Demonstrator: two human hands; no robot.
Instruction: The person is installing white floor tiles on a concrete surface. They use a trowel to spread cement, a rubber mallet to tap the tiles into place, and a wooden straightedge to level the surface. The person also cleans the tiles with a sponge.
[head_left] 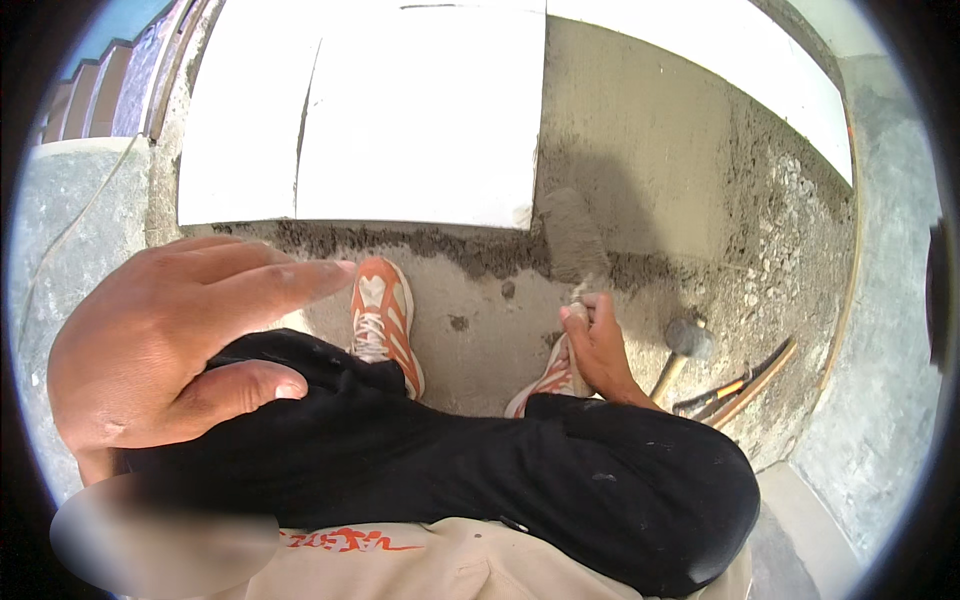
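My right hand (602, 352) is wrapped round the handle of a trowel (573, 235). Its mortar-coated blade lies at the edge of a bed of grey mortar (640, 120), beside the corner of a white floor tile (420, 120). Close to the camera, over my left knee, my left hand (170, 340) holds nothing, its thumb spread from the extended fingers. Smoothed mortar fills the gap between the laid tiles on the left and another white tile (740, 50) at the far right.
Right of my right hand lie a mallet (688, 340) with a dark head and several long-handled tools (745, 385). Rubble (790, 220) is scattered near the right wall (890, 300). My orange-and-white shoes (378, 310) stand on the rough floor. A cable (85, 215) runs along the left.
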